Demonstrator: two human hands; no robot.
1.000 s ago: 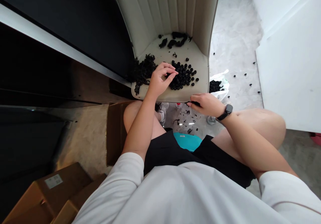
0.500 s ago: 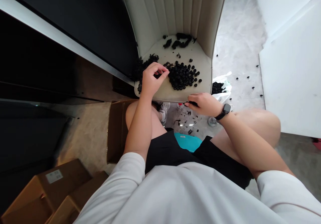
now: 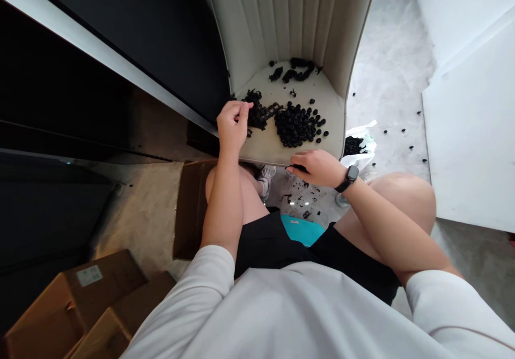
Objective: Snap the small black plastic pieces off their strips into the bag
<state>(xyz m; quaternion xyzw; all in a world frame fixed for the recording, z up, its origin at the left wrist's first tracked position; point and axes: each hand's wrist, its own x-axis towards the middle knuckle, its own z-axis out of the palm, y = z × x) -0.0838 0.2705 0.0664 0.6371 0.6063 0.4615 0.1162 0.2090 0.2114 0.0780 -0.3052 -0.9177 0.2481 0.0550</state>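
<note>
Dark piece [image 3: 298, 167] at the front edge of the chair seat [image 3: 261, 152], mostly hidden under the curled fingers of the right hand [image 3: 319, 167], which grasps it and is the nearer hand; visible end points left, long axis seemingly crosswise, roughly along that edge; left hand [image 3: 232, 125] well apart, farther forward and to the left, thumb and fingertips drawn together beside the scrap heap [image 3: 259, 113]; cannot tell whether anything is pinched there; pile of black beads [image 3: 295, 126] forward of the right hand, adjoining the scraps on their right; black twists [image 3: 300, 72] beyond, near the backrest [image 3: 281, 15]; white bag [image 3: 358, 160] right of the seat.
</note>
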